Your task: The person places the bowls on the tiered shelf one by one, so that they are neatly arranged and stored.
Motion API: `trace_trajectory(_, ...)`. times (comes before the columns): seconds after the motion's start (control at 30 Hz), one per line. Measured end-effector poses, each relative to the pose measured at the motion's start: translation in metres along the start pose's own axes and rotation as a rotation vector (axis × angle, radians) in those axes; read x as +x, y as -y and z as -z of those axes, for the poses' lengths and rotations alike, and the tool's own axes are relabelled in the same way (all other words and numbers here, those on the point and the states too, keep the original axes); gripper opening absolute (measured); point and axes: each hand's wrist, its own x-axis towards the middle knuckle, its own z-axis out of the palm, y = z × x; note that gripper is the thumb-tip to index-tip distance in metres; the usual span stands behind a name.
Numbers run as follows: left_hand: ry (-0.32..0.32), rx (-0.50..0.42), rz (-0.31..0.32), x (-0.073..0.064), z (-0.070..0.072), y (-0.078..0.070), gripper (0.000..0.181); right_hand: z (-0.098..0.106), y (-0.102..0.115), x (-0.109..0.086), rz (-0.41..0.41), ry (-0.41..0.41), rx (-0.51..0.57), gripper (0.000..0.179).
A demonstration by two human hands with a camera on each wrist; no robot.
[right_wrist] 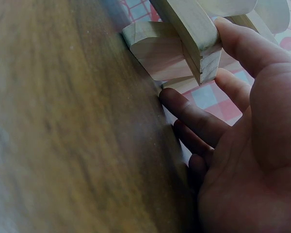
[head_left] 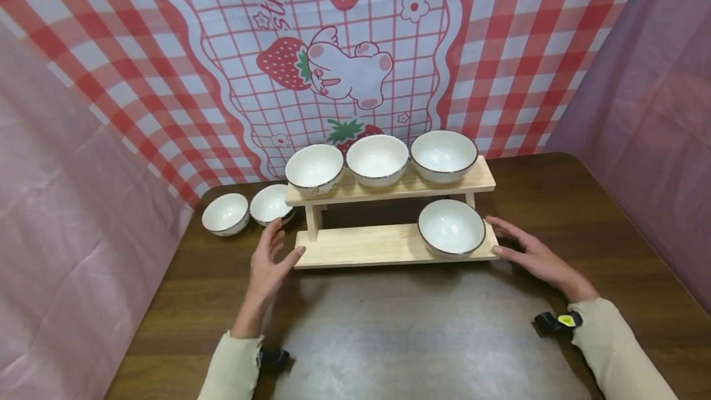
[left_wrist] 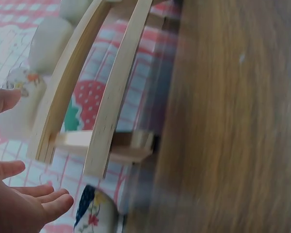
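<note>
The wooden rack (head_left: 361,247) stood between the right hand (head_left: 537,258), fingers pinching its nearest end, and the left hand (head_left: 269,269), fingers spread; steadying seemed in hand, next calling for a left grip.

pale glare veils the tabletop (head_left: 416,332); both wrist views blur.
</note>
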Motion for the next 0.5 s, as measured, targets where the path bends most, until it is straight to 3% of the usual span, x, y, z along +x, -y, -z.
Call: trace_trajectory(0.5, -0.192, 0.06, 0.138, 0.015, 0.047, 0.012, 0.078, 0.0, -0.001, 0.001, 0.01, -0.003, -0.002, 0.061)
